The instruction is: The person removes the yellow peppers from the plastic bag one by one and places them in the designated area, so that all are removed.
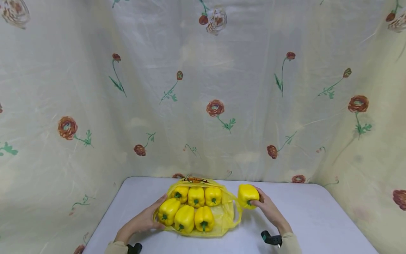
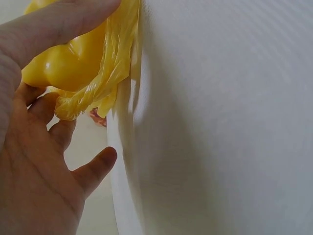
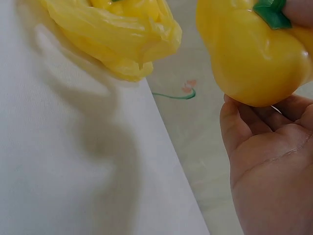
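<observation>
A yellow plastic bag (image 1: pixel 219 217) lies on its side on the table, its open side showing several yellow bell peppers (image 1: pixel 184 218) in two rows. My left hand (image 1: pixel 147 218) holds the bag's left end, thumb on the near side and fingers on the far side. In the left wrist view, its fingers touch the bag's twisted plastic (image 2: pixel 93 93) beside a pepper, with the little finger sticking out. Right of the bag, above the table, my right hand (image 1: pixel 268 208) grips one more yellow bell pepper (image 1: pixel 247 194). The right wrist view shows that pepper's green stem (image 3: pixel 272 13) by the thumb.
The white table (image 1: pixel 317 218) extends to both sides of the bag. A bag handle loop (image 1: pixel 238 217) sticks out to the right, close below the held pepper. Behind the table hangs a flower-patterned curtain (image 1: pixel 247 141), which also encloses both sides.
</observation>
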Motion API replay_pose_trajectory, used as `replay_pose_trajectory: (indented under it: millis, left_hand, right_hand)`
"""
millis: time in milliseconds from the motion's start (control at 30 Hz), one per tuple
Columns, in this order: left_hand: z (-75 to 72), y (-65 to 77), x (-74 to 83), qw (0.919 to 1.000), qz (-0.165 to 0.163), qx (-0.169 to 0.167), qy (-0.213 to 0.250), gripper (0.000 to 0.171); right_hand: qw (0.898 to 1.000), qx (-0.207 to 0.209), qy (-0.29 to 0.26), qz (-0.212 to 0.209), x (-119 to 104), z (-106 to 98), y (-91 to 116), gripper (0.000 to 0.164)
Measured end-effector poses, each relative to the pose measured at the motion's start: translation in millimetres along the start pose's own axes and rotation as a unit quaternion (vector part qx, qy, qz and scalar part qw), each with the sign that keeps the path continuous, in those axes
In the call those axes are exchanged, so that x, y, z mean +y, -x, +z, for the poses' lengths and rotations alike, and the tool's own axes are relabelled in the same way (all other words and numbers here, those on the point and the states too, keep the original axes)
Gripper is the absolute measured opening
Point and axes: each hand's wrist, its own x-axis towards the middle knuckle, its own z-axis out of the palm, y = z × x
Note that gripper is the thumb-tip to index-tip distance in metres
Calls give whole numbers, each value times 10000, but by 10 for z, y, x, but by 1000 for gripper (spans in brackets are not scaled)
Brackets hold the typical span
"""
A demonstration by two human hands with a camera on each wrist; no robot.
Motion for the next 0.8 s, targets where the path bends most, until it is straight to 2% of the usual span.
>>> replay_pose_trajectory:
  millis: [233, 467, 800]
  left_hand:
    - [-14, 7, -3, 9999, 1, 20, -103, 114]
    - [-16, 12, -5, 9999, -63, -5, -156, 113]
    - [-8, -7, -24, 9999, -88, -8, -112, 116]
  right_hand:
    - [9999, 73, -65, 36, 64, -52, -29, 65]
    - [9991, 173, -47, 392, 173, -76, -66, 71]
    - [9955, 258, 279, 871, 301, -60, -69, 78]
